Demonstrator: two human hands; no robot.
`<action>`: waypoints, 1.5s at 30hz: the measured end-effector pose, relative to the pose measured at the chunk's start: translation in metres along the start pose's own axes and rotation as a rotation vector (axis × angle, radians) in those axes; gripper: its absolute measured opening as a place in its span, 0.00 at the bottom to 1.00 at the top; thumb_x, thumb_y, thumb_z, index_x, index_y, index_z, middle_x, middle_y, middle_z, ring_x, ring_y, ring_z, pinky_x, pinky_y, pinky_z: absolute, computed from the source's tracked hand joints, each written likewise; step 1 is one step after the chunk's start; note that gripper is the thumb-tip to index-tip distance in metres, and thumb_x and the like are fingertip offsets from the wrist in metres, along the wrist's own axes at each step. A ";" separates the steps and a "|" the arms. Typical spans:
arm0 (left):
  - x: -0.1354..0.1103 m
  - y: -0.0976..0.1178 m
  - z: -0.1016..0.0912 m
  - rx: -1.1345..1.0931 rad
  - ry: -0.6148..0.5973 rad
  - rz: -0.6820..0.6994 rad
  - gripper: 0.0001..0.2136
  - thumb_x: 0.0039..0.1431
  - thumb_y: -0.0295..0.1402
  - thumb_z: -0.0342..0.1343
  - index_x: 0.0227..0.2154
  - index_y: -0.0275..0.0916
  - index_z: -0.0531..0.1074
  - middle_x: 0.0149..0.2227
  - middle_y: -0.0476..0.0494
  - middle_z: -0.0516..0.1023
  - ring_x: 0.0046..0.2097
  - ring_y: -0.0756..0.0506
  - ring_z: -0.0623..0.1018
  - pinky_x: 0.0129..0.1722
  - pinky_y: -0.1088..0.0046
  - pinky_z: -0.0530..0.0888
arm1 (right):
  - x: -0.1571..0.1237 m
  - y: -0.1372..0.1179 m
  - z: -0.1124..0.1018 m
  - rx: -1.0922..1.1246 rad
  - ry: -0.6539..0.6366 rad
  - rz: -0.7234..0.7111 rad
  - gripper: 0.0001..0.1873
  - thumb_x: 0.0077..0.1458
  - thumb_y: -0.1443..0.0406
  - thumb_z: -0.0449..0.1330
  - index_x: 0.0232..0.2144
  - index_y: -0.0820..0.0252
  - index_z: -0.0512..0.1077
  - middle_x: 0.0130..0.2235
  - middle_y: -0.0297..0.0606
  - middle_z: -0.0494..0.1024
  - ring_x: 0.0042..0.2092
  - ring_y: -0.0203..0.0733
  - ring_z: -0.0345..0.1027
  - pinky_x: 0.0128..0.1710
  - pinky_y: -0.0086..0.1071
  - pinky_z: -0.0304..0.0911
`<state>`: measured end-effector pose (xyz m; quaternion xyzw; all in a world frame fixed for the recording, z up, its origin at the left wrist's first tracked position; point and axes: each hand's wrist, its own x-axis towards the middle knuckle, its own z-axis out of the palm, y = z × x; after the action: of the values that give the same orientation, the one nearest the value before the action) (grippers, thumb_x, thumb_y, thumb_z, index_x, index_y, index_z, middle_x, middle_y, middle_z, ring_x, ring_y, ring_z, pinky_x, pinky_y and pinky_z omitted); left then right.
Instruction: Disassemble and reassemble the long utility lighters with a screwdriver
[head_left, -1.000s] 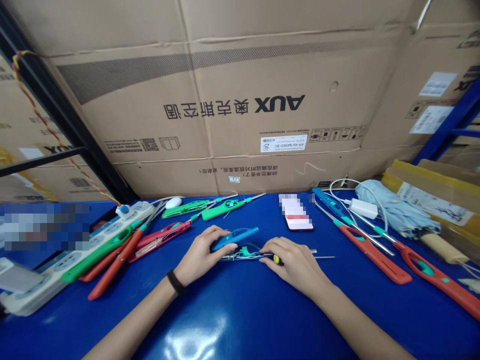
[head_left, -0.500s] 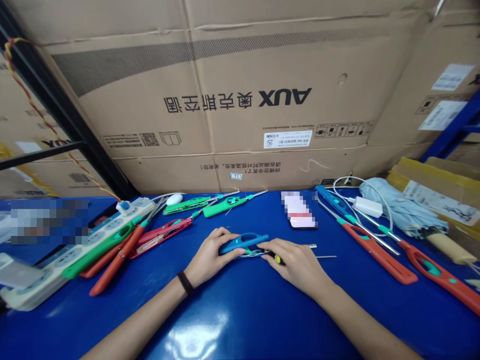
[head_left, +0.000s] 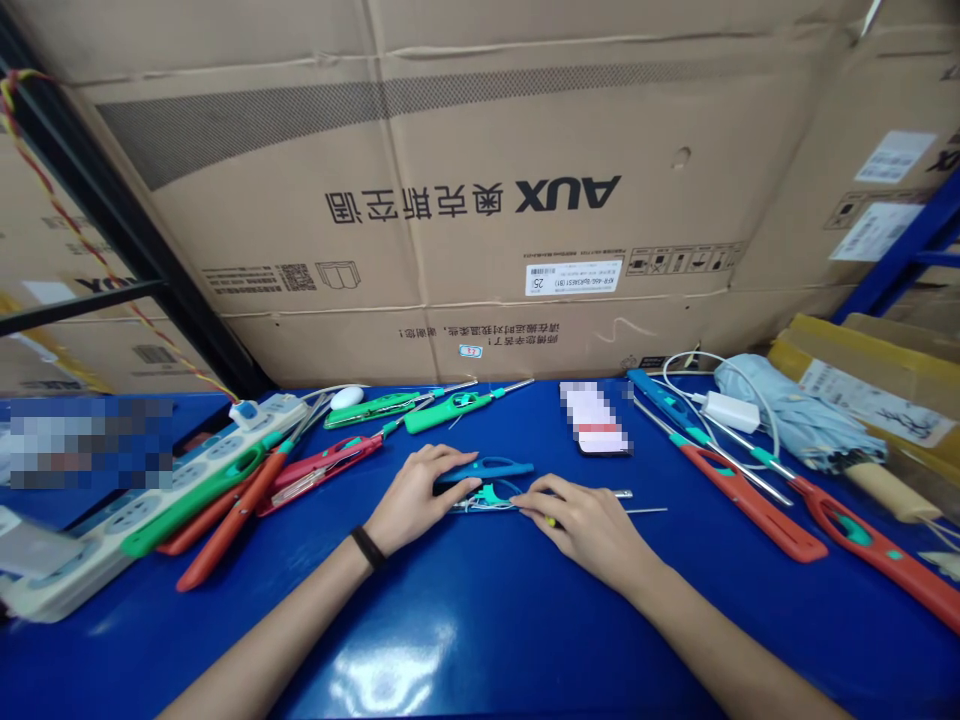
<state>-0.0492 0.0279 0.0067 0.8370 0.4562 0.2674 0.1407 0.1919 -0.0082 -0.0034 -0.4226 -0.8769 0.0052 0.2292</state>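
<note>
A blue long-nosed lighter lies in front of me with its casing split apart. My left hand point(head_left: 420, 490) grips the upper blue casing half point(head_left: 499, 468) between thumb and fingers, lifted and tilted off the lower part. In the lower casing half point(head_left: 491, 505) a green trigger point(head_left: 489, 493) and thin white wires show. My right hand point(head_left: 581, 515) pinches the right end of this lower half. Under its fingers peeks a yellow tool end point(head_left: 551, 521), and a thin metal rod point(head_left: 649, 511) sticks out beyond the hand; whether they join is hidden. A metal tube tip point(head_left: 622, 494) shows behind.
Green lighters point(head_left: 450, 413), a red opened lighter point(head_left: 322, 473) and orange lighters point(head_left: 232, 525) lie left, by a power strip point(head_left: 97, 550). A phone point(head_left: 596, 420) is behind; orange lighters point(head_left: 757, 505), a charger point(head_left: 731, 411) and umbrella point(head_left: 799, 410) are right. A cardboard box point(head_left: 465, 230) stands behind.
The upper casing half has come away from the lower part, moving up and back in my left hand. The trigger and wires are now more exposed. My right hand stays at the right end.
</note>
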 end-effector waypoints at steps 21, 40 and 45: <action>-0.010 0.021 -0.005 0.370 -0.030 0.561 0.12 0.64 0.29 0.49 0.47 0.43 0.70 0.40 0.45 0.74 0.43 0.46 0.70 0.48 0.62 0.65 | 0.000 0.000 0.002 -0.008 -0.035 0.000 0.15 0.60 0.68 0.52 0.46 0.48 0.73 0.41 0.35 0.75 0.32 0.34 0.72 0.29 0.24 0.63; -0.013 0.012 -0.022 0.084 -0.086 0.250 0.07 0.56 0.35 0.57 0.38 0.44 0.75 0.46 0.44 0.72 0.47 0.43 0.71 0.48 0.64 0.70 | 0.001 -0.001 -0.001 0.002 -0.060 0.018 0.16 0.60 0.68 0.53 0.46 0.47 0.73 0.41 0.35 0.75 0.33 0.34 0.72 0.29 0.24 0.63; -0.011 0.015 -0.017 0.050 -0.137 0.250 0.07 0.58 0.33 0.54 0.38 0.43 0.74 0.45 0.44 0.71 0.47 0.44 0.70 0.49 0.65 0.69 | 0.001 -0.001 0.001 0.014 -0.055 0.013 0.16 0.59 0.68 0.53 0.46 0.48 0.73 0.41 0.35 0.75 0.33 0.34 0.72 0.29 0.24 0.63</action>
<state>-0.0539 0.0106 0.0244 0.9069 0.3441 0.2138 0.1160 0.1903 -0.0079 -0.0032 -0.4265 -0.8799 0.0245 0.2080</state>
